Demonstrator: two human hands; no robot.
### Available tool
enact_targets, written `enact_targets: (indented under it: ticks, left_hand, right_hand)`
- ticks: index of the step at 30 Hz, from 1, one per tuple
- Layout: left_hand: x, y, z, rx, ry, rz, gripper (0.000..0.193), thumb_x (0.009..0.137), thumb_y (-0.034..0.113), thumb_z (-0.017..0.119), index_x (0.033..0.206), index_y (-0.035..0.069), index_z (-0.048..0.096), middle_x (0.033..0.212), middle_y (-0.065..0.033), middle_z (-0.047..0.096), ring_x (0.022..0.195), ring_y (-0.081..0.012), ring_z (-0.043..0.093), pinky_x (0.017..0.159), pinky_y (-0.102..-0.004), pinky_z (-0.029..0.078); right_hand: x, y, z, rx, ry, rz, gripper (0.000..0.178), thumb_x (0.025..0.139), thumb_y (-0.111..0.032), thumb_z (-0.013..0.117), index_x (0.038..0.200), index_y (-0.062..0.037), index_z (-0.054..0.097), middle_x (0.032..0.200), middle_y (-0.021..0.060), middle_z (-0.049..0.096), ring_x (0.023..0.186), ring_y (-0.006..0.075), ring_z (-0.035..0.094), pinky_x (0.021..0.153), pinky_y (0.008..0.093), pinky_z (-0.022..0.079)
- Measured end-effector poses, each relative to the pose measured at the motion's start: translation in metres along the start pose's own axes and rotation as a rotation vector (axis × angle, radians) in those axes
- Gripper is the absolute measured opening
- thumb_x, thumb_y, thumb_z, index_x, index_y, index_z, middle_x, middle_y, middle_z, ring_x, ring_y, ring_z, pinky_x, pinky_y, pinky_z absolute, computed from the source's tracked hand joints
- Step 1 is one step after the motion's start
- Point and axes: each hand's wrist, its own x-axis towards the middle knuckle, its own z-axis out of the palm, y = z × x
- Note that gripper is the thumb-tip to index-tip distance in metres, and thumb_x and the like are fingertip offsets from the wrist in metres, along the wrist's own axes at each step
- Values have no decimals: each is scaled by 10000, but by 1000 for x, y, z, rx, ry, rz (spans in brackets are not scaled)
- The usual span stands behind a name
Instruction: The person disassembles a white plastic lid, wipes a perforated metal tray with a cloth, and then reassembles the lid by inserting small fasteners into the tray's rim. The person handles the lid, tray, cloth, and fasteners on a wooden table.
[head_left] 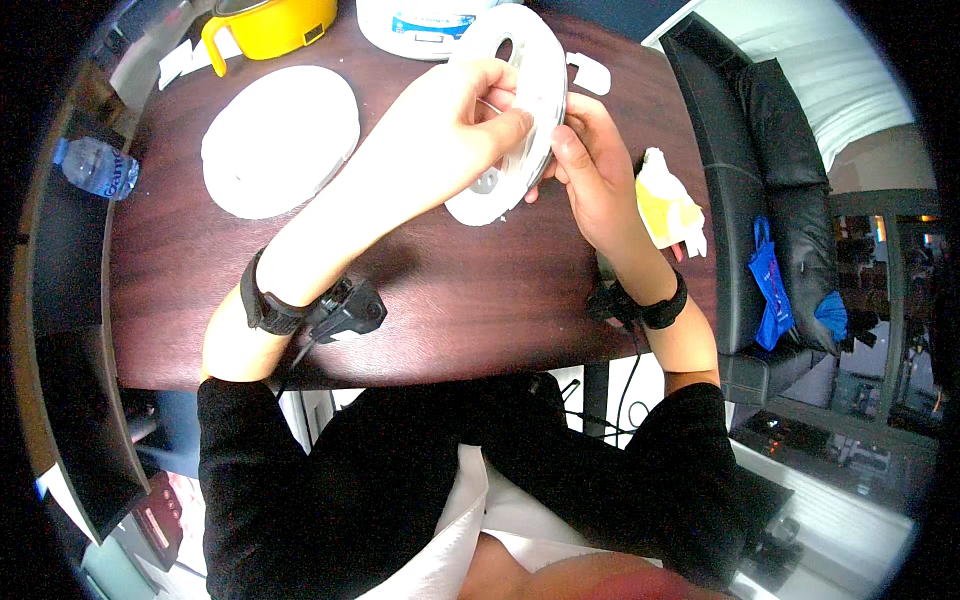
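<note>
A white round plastic disc with cut-out openings, perhaps a lid, is held tilted up on edge above the dark wooden table. Reaching across from the lower left, my left hand has its fingers curled at the disc's face, by the openings. My right hand grips the disc's right rim between thumb and fingers. Some fingertips are hidden behind the disc. A second white round piece lies flat on the table, left of my left forearm.
At the back stand a yellow pot with a handle and a white container with a blue label. A small white piece and a yellow-and-white crumpled item lie to the right. A water bottle is beyond the left edge.
</note>
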Motion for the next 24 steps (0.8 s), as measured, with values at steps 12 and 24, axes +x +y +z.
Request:
enact_targets:
  ticks: [12, 24]
  left_hand:
    - [6, -12, -6, 243, 198, 184, 444, 769, 323, 712, 1027, -22, 606, 806, -123, 666, 718, -175, 658, 672, -291, 521]
    - [3, 23, -34, 230, -9, -37, 418, 888, 185, 593, 1226, -43, 499, 1076, -78, 625, 994, -135, 594, 916, -260, 437]
  right_hand:
    - [16, -8, 14, -26, 61, -61, 226, 951, -126, 539, 1112, 25, 490, 996, 112, 628, 841, 142, 626, 627, 251, 532]
    - [26, -9, 15, 28, 85, -33, 213, 909, -81, 583, 1068, 40, 510, 870, 101, 638, 698, 141, 633, 571, 243, 527]
